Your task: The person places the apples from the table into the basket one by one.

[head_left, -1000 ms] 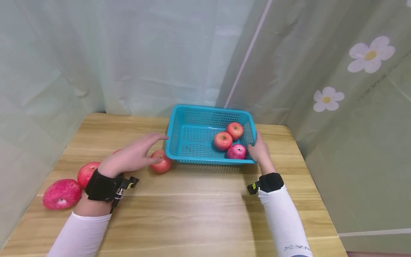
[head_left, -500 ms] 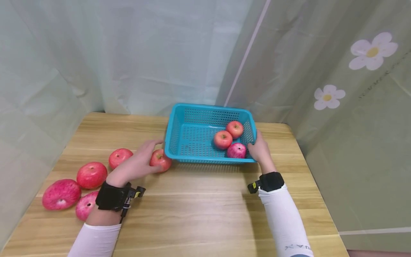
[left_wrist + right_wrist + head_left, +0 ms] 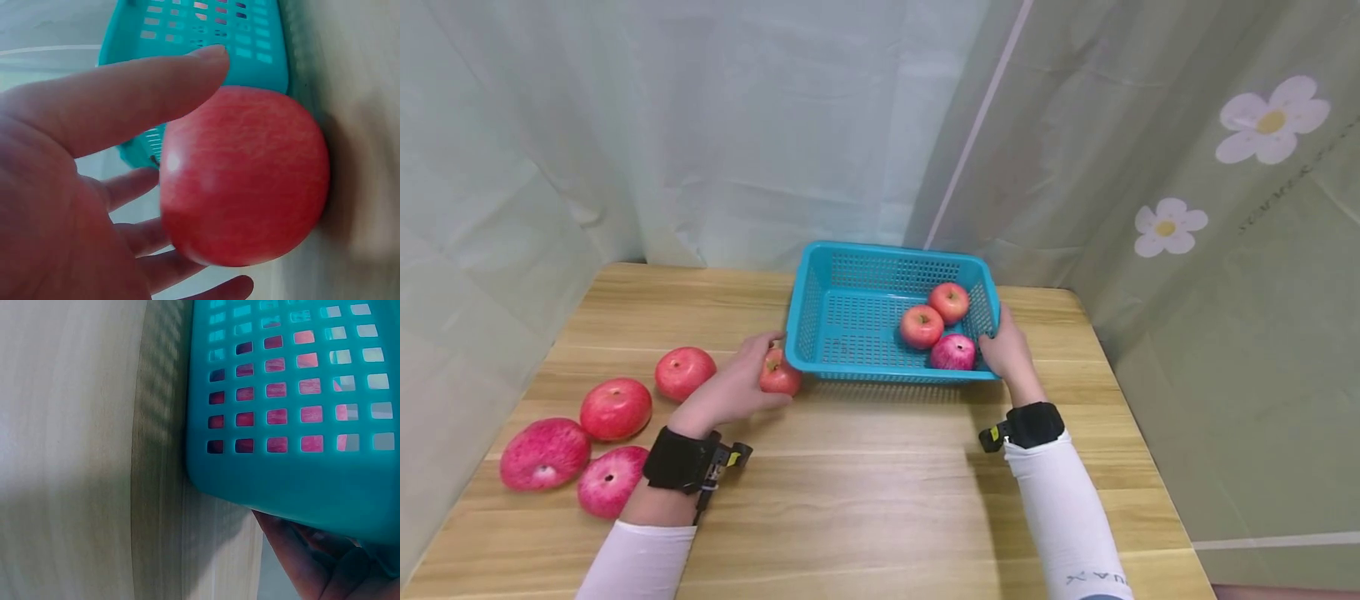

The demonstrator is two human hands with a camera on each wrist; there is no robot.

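Observation:
My left hand (image 3: pixel 737 387) is spread around a red apple (image 3: pixel 780 372) on the table, just beside the left end of a blue perforated plastic basket (image 3: pixel 887 372). In the left wrist view the straight thumb (image 3: pixel 137 94) passes along one side of the apple (image 3: pixel 247 178), its tip beyond it. The other fingers reach behind the apple, partly hidden; whether they press on it I cannot tell. My right hand (image 3: pixel 1006 354) grips the basket's right end, thumb over the rim. Inside, towards that end, lie two red apples (image 3: pixel 922 327) and a pinker striped apple (image 3: pixel 952 352).
Several more red and pink apples lie to the left of my left forearm, among them a red apple (image 3: pixel 616 408) and a large pink one (image 3: pixel 546 454). Behind the wooden table (image 3: pixel 865 500) hangs a pale curtain (image 3: pixel 790 125), close to the basket's far side.
My left hand has come right and lower, from above the apple to around it. The thumb has shifted off the apple's front. The apple sits slightly further right. My right hand and the basket have stayed put.

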